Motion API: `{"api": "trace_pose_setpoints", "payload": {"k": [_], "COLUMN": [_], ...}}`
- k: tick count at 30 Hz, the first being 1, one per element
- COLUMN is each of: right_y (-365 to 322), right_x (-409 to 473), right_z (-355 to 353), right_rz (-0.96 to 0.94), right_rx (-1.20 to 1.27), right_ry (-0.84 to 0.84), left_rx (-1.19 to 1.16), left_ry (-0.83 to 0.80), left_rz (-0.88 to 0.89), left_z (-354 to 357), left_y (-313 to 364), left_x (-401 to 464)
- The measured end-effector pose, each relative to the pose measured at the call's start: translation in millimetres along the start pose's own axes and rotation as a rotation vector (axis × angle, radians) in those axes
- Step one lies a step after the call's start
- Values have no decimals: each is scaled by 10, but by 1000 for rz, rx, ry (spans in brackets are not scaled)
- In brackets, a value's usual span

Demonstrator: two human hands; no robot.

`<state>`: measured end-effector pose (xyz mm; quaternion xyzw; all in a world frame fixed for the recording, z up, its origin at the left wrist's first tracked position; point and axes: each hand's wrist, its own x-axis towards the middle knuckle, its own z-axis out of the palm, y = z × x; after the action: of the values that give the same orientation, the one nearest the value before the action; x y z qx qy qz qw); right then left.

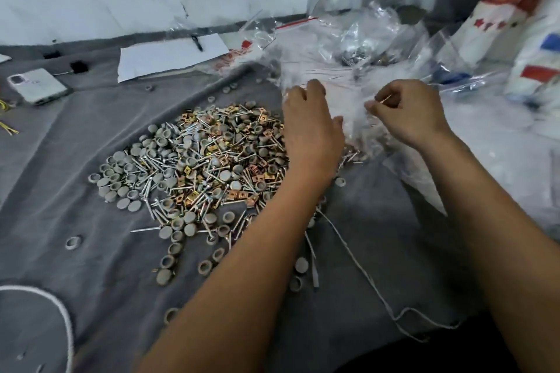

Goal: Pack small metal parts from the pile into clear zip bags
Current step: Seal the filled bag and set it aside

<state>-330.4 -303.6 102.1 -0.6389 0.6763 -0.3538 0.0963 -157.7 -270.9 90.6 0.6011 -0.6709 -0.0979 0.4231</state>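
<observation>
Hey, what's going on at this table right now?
A person is packing small hardware into clear zip bags. Both hands are up at a heap of clear bags: the left hand grips one side of a bag and the right hand pinches its other edge, apparently opening it or pulling it free. A big pile of screws, grey caps and brass-coloured clips lies on the grey cloth just left of the hands, waiting to be bagged.

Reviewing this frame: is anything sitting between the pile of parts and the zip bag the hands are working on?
Nothing separate lies between them. The pile runs right up to the clear zip bag, which the left hand and right hand hold. Only the left hand and forearm cross over the pile's right edge.
</observation>
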Motion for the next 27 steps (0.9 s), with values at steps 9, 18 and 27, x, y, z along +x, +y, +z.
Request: {"api": "trace_pose_setpoints", "payload": {"k": [9,18,27], "right_y": [271,300,4], "right_x": [-81,-162,-72], "right_z": [-415,-463,-849], "right_rz": [254,247,158], "right_rx": [-493,-321,-233], "right_ry": [-102,-20,196], "left_rx": [60,104,-115], "left_ry": [-60,-517,-271], "left_rz": [409,288,46], "left_z": [237,617,430], "left_y": [406,607,516], "left_x": [-220,-328,-173]}}
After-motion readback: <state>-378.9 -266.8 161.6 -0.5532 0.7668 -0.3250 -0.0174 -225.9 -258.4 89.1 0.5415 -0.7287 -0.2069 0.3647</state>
